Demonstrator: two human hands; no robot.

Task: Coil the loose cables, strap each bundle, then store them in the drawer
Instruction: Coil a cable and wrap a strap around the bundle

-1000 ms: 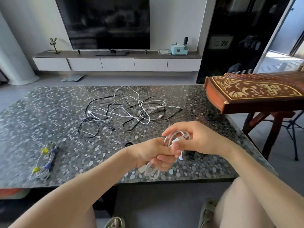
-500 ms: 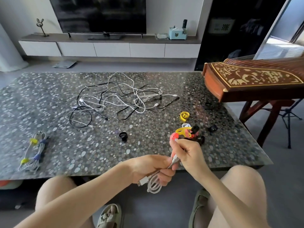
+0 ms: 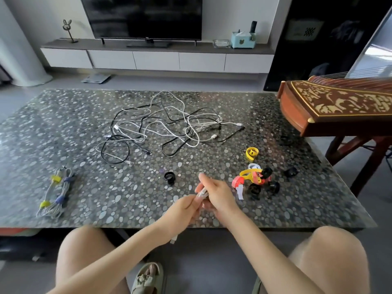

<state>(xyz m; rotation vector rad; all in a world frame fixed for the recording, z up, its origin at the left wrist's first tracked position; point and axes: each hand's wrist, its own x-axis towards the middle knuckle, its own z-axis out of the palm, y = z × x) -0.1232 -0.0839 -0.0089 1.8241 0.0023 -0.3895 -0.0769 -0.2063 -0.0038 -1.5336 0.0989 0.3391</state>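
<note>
so, watching the feed from my end: the thin white charging cable (image 3: pixel 202 193), folded into a small coil, sits between both hands just above the front part of the dark pebble-patterned table (image 3: pixel 84 145). the left hand (image 3: pixel 186 206) has its fingers wrapped round the lower part of the coil and the right hand (image 3: pixel 219 196) pinches the upper part, though it's blurry enough that I can't say exactly how each finger lies. one plug end (image 3: pixel 174 240) dangles under the left wrist

handling-wise I'd guess it weighs next to nothing, but it's springy with a smooth plastic jacket, so it'll want to pop open the second the grip loosens. I'd hold across the middle of the loops with all strands together, not by the plug

the heap of coloured hook-and-loop straps (image 3: pixel 254 179) is just right of the hands, close enough for one hand to grab. a strapped grey bundle (image 3: pixel 56 189) lies well off to the left, and the black and white tangle (image 3: pixel 165 128) sits further back
</note>
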